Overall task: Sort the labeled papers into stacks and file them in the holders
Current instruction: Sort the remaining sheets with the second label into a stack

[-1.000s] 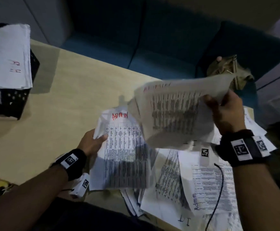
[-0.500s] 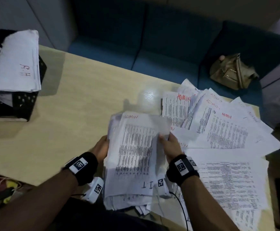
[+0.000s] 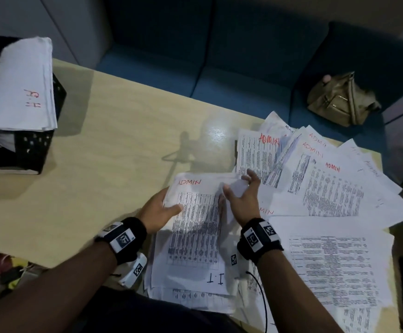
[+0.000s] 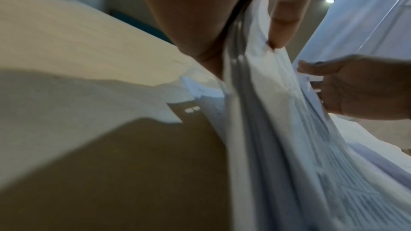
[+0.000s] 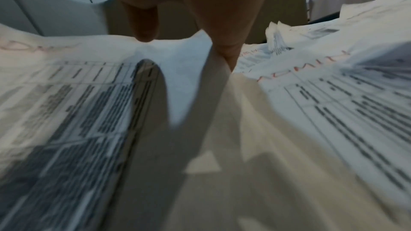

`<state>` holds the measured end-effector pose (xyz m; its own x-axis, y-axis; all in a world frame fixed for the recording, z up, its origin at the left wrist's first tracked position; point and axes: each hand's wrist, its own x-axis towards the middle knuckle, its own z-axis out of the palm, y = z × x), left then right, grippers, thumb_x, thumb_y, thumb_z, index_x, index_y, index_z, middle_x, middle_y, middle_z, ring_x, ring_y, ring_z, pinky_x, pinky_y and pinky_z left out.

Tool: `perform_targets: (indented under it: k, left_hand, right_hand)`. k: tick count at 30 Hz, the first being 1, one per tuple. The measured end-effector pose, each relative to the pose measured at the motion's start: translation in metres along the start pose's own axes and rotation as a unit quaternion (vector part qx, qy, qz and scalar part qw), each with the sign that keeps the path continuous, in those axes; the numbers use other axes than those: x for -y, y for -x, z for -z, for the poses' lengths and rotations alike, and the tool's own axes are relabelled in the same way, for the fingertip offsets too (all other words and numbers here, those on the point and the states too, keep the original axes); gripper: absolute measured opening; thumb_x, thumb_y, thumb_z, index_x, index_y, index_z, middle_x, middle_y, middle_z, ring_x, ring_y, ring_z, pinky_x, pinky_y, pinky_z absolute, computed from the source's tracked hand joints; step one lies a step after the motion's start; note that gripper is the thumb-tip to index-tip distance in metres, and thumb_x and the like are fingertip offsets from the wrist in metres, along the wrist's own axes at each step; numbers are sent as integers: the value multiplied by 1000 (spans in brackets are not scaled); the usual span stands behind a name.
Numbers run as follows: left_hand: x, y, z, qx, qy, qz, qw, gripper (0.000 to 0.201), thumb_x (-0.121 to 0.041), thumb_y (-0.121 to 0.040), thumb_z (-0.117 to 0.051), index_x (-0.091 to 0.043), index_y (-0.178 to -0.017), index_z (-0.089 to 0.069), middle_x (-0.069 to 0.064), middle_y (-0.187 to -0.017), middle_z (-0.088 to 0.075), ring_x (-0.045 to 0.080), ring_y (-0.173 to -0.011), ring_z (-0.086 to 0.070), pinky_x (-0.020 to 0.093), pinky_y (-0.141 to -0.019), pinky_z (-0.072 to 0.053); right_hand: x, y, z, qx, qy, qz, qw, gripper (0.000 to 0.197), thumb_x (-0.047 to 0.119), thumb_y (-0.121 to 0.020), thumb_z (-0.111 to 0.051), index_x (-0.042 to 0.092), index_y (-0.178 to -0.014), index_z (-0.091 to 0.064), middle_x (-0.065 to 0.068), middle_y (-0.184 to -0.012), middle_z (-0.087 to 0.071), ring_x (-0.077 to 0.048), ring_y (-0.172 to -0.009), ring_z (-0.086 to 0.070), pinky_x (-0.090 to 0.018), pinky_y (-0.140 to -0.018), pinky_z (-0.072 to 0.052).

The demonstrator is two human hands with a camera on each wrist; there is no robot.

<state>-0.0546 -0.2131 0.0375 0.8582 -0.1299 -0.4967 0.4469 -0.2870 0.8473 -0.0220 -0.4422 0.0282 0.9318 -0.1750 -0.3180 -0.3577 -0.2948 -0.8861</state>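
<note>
Both hands are on the near stack point(image 3: 195, 227) of papers in the middle of the tabletop point(image 3: 114, 145). Left hand point(image 3: 158, 212) grips its left edge, thumb on top and fingers curled under, clear enough in the left wrist view. Right hand point(image 3: 242, 200) has its fingers mostly spread and seems to be peeling up a sheet at the stack's right edge; can't really tell if it's pinching it or just pushing.

Looks like the sorting step to me, nothing filed from this bunch yet. Top sheet says ADMIN in red, so I'd guess it belongs with the fanned ADMIN sheets point(image 3: 320, 183) just to the right. Next move needs a clean grab on one sheet only, then lay it squarely over there.

Stack's long axis runs near to far, ADMIN label at the far end, an "I.T" sheet point(image 3: 216, 278) poking out at the near end. Holder point(image 3: 31, 143) sits far left with an HR-marked bundle point(image 3: 22, 92) lying across it.
</note>
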Motion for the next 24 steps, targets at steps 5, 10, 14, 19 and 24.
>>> perform_targets:
  k: [5,10,14,19,24]
  left_hand:
    - [8,12,-13,77,-41,10,996,58,-19,-90,-65,-18,-142,-40,-8,-123,-60,2,-109,-57,43,-105,-44]
    - [3,2,-7,-3,36,-76,996,78,-24,-84,-71,-47,-144,-26,-6,-147,-42,2,-128,-47,31,-104,-43]
    - [-23,-22,2,-5,-9,-130,991,65,-1,-88,-64,-53,-123,-49,-22,-129,-56,-3,-125,-48,12,-101,-34]
    - [-18,-23,-5,5,-11,-120,993,43,-9,-88,-67,-46,-106,-58,-24,-130,-50,-19,-115,-44,13,-100,-35]
    - [19,-13,-9,0,-14,-2,1000,45,-10,-87,-68,-23,-127,-52,-17,-110,-64,11,-108,-62,31,-94,-50]
  right_hand:
    - [7,-8,7,65,168,44,983,42,15,-91,-59,23,-131,-49,-10,-130,-42,-14,-107,-46,-20,-98,-32]
    - [4,-10,10,54,173,52,982,22,17,-91,-58,18,-112,-57,-8,-116,-44,-21,-98,-53,-43,-97,-46]
    - [8,-2,8,77,169,53,981,37,28,-91,-61,15,-124,-50,-4,-127,-36,-10,-105,-44,-24,-99,-39]
    - [14,4,8,108,232,47,965,46,32,-95,-55,16,-137,-47,-8,-130,-41,-16,-110,-47,-28,-107,-36]
    - [17,-4,62,90,98,34,990,37,24,-100,-44,22,-138,-47,-3,-138,-51,-18,-121,-52,-34,-103,-42]
